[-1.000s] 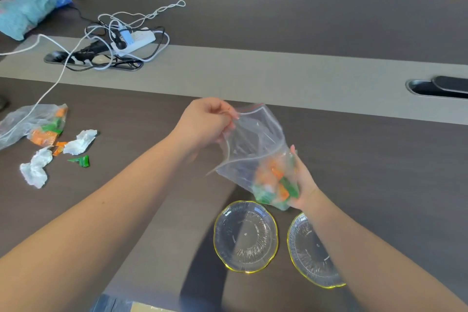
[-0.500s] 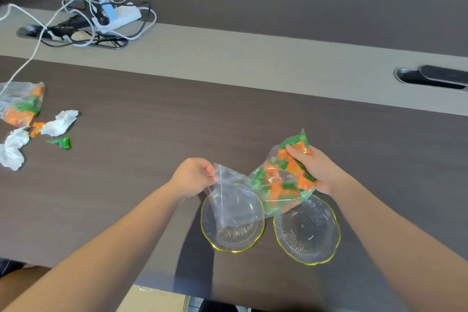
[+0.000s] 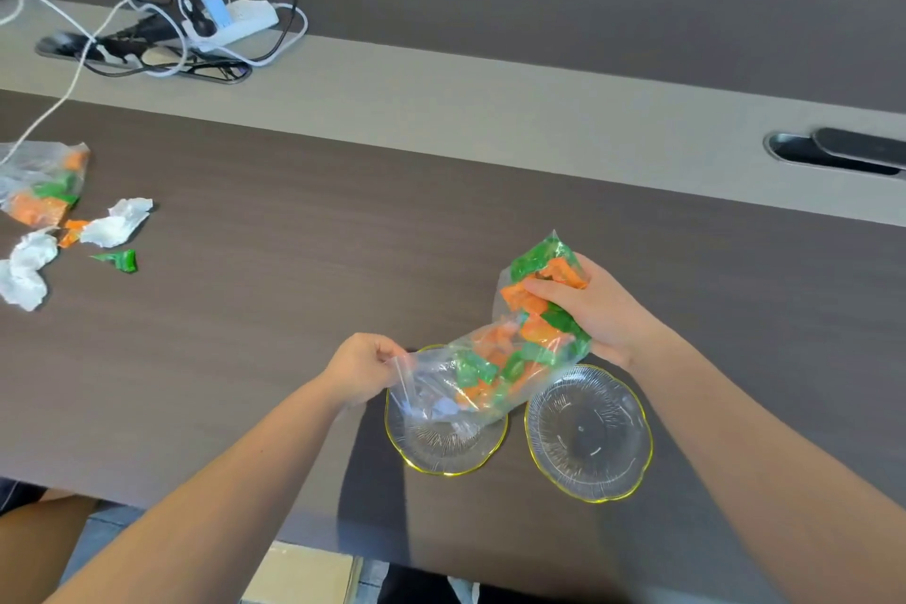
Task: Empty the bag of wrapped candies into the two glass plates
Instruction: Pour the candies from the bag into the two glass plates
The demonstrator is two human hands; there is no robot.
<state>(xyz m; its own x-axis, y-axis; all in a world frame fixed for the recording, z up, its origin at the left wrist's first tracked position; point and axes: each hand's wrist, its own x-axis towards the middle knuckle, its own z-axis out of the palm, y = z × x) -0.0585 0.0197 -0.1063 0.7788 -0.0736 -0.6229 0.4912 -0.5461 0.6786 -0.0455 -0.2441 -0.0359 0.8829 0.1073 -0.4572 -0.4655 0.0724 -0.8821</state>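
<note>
The clear plastic zip bag of orange and green wrapped candies (image 3: 510, 348) is held tilted above the worktop, closed end up at the right, open mouth down at the left over the left yellow-rimmed clear glass plate (image 3: 443, 449). Candies sit mostly in the upper and mid section of the bag; none lie in either plate. Right hand (image 3: 595, 309) is closed around the bag's raised bottom end, fingers wrapped over the candies. Left hand (image 3: 360, 368) pinches the edge of the bag's mouth btwn thumb and fingers, just beside the left plate's rim. The right yellow-rimmed clear glass plate (image 3: 588, 434) sits just beside the left one, approx. below the right wrist. Both plates rest on the dark wood-grain worktop (image 3: 269, 289) near its front edge. Far left: a second clear bag of candies (image 3: 41, 184), crumpled white wrappers (image 3: 110, 228) and a loose green wrapper (image 3: 120, 260).
</note>
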